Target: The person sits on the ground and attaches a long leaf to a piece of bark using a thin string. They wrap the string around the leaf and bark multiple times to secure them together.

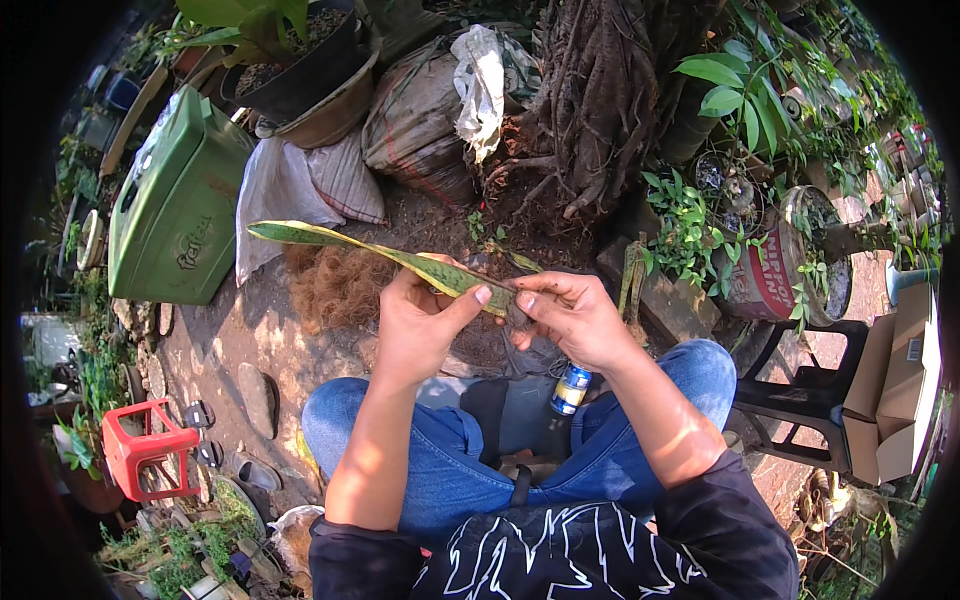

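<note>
A snake plant cutting (405,259), green with yellow margins, is held up in front of me, its long leaf pointing left. My left hand (427,315) pinches the broad lower part of the leaf between thumb and fingers. At the base, my right hand (574,315) grips the dark, soil-covered root end. Soil marks the right fingertips. Below the hands, between my knees, lies a blue and yellow can (571,390). A heap of brown coconut fibre (330,289) rests on the ground beyond my left hand.
Sacks (416,124) and a gnarled tree trunk (600,105) stand ahead. To the left are a green plastic box (176,202) and a red stool (150,450). At right sit a paint bucket (765,274) holding a plant, a black chair (799,390) and a cardboard box (892,382).
</note>
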### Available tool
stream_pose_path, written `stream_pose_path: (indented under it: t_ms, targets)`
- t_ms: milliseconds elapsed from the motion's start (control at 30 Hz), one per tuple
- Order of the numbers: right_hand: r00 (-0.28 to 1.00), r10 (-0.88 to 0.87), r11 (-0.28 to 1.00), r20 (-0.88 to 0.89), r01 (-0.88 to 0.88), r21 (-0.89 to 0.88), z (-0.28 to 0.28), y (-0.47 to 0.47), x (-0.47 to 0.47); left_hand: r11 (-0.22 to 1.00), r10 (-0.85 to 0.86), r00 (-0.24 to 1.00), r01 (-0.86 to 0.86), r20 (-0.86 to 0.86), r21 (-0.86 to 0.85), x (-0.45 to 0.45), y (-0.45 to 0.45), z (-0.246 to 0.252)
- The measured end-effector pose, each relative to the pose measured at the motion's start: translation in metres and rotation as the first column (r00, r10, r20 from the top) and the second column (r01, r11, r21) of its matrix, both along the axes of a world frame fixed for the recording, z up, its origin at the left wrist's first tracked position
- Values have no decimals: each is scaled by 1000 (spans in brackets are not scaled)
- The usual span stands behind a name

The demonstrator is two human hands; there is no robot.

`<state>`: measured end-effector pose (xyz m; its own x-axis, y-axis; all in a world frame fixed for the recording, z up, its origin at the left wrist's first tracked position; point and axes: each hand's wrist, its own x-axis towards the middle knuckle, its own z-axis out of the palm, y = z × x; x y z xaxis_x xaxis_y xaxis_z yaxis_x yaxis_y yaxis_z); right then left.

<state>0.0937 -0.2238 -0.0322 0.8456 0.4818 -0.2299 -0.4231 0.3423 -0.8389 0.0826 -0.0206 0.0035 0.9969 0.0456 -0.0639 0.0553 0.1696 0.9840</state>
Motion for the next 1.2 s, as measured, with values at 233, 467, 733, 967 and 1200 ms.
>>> stream_pose_path:
  t_ms: [233,467,733,967,1200]
  targets:
    - [977,-63,998,202,57,37,10,5,-7,999,17,1000,-16,-22,46,1,2,-3]
    - [967,23,912,255,84,-401,10,9,-9,999,15,1000,-15,-3,44,-1,-3,-4]
    - [967,-32,985,251,73,-155,8,8,-9,996,68,994,-62,-85,65,5,-2,-5]
    - [735,43,819,677,361,-445,8,11,-14,991,45,987,-64,-156,-117,6,0,-8]
    - [602,62,788,796,460,-409,8,15,-11,968,-18,962,-52,-273,-247,6,2,-13]
